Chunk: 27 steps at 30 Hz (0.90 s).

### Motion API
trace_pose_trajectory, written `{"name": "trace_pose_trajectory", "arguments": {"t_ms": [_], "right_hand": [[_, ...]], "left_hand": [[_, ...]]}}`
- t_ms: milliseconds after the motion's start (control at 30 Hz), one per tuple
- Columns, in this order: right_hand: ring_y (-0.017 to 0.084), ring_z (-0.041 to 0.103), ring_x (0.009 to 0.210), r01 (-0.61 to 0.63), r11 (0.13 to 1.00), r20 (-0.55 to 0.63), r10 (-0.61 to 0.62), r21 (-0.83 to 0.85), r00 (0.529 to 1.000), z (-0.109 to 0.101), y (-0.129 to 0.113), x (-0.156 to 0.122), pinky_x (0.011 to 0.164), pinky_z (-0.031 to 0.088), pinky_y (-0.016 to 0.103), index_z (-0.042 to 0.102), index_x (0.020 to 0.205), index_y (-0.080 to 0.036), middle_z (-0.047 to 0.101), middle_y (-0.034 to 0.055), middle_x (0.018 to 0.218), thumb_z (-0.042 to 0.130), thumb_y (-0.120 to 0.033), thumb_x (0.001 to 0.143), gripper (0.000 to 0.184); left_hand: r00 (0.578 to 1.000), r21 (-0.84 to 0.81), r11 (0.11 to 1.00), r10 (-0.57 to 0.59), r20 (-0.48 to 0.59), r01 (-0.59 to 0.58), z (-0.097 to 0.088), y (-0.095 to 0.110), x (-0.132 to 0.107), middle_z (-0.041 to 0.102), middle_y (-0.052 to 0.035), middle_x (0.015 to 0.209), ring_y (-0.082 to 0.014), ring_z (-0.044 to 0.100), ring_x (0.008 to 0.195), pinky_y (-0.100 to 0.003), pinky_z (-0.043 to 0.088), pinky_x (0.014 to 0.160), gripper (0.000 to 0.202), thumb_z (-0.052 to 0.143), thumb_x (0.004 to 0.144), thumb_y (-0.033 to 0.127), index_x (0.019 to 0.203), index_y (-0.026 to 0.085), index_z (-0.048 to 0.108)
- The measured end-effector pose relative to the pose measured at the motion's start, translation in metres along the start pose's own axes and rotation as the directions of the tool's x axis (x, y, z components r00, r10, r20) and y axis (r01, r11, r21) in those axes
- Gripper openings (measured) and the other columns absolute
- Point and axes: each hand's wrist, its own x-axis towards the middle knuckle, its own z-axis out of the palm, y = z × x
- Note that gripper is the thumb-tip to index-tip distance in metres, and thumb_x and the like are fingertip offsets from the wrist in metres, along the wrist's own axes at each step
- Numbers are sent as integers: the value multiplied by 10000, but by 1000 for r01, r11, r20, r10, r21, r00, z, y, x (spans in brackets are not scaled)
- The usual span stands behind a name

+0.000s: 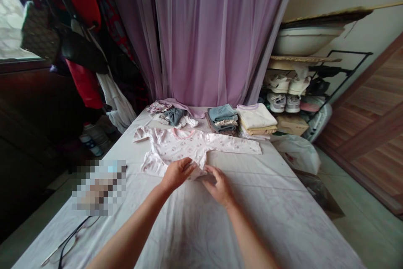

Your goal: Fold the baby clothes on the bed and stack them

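Observation:
A small long-sleeved shirt [176, 147], white with a fine print and a pink neckline, lies spread on the sheet-covered bed [252, 218]. Its right-hand sleeve stretches straight out; the left-hand one is bent and crumpled. My left hand [179, 173] is closed on the shirt's near hem, thumb over the cloth. At the hem's right corner my right hand [219, 187] has its fingertips and thumb about the edge of the fabric. Part of the hem is hidden behind the hands.
Folded stacks of blue-grey clothes [223, 120] and cream clothes [256, 118] stand at the back right. A loose clothes pile [173, 113] lies back left. Cords [71, 237] run along the left side. A shoe rack [346, 74] and plastic bag [297, 153] stand right of the bed.

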Motion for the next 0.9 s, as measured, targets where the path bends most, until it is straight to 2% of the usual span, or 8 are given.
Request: {"name": "trace_pose_trajectory", "arguments": {"t_ms": [67, 133, 233, 367, 500, 633, 767, 900], "right_hand": [[263, 642, 1055, 32, 999, -46, -33, -15, 998, 5, -12, -5, 920, 517, 417, 650, 1110, -215, 706, 105, 1081, 669, -264, 782, 332], [254, 648, 1018, 39, 998, -54, -41, -44, 998, 8, -21, -9, 909, 513, 402, 678, 957, -220, 717, 93, 984, 647, -283, 818, 155], [217, 656, 879, 22, 995, -18, -24, -101, 1000, 7, -25, -17, 817, 513, 340, 659, 814, -217, 705, 67, 857, 595, -277, 861, 99], [196, 625, 842, 17, 964, 98, 9, -267, 995, -2, -25, -33, 794, 462, 311, 663, 893, -204, 692, 46, 846, 550, -139, 830, 145], [221, 586, 986, 102, 899, 235, 1, -426, 972, -6, -39, -41, 891, 414, 356, 645, 1127, -236, 692, 55, 1011, 583, -112, 793, 362], [230, 568, 968, 158, 856, 253, -33, -493, 967, -4, -56, -41, 920, 394, 396, 693, 1015, -261, 675, 47, 944, 628, -184, 815, 224], [207, 572, 1008, 206, 888, 179, -143, -410, 973, -6, -49, -45, 935, 421, 359, 705, 879, -223, 669, 63, 987, 567, -150, 844, 160], [209, 565, 1078, 231, 899, 185, -172, -372, 968, -13, -35, -53, 962, 439, 357, 708, 887, -210, 677, 80, 1084, 536, -134, 847, 192]], "left_hand": [[1000, 29, 1000, 2, 11, -2, 4, 6, -10, 488, 44, 563, -110, 465, 540, -224, 289, 540, 335, 479, 916, 432, 680, 200, 530], [1000, 61, 998, 12, 28, -14, 9, 8, -20, 529, 35, 579, -125, 506, 554, -233, 304, 545, 333, 485, 925, 448, 713, 201, 554], [991, 148, 980, 124, 58, -131, 11, 2, -38, 677, -18, 791, -189, 629, 752, -276, 404, 691, 294, 584, 877, 494, 903, 203, 619], [960, 341, 897, 258, 110, -280, 0, -27, -61, 683, -75, 1132, -271, 599, 1069, -437, 354, 978, 377, 720, 788, 447, 1075, 225, 618], [969, 504, 829, 235, 78, -242, -16, -57, -67, 586, -100, 1328, -294, 501, 1231, -507, 298, 1048, 396, 694, 818, 347, 1188, 247, 596], [968, 585, 776, 237, 76, -236, -21, -66, -57, 528, -103, 1402, -296, 449, 1298, -504, 301, 1075, 511, 663, 817, 224, 1312, 272, 545], [977, 613, 764, 199, 76, -203, -21, -69, -43, 487, -105, 1446, -312, 397, 1356, -535, 259, 1114, 486, 623, 815, 178, 1288, 279, 584], [968, 576, 778, 194, 160, -251, -33, -75, -34, 571, -75, 1361, -320, 407, 1350, -575, 210, 1127, 223, 649, 772, 218, 989, 242, 689]]}}
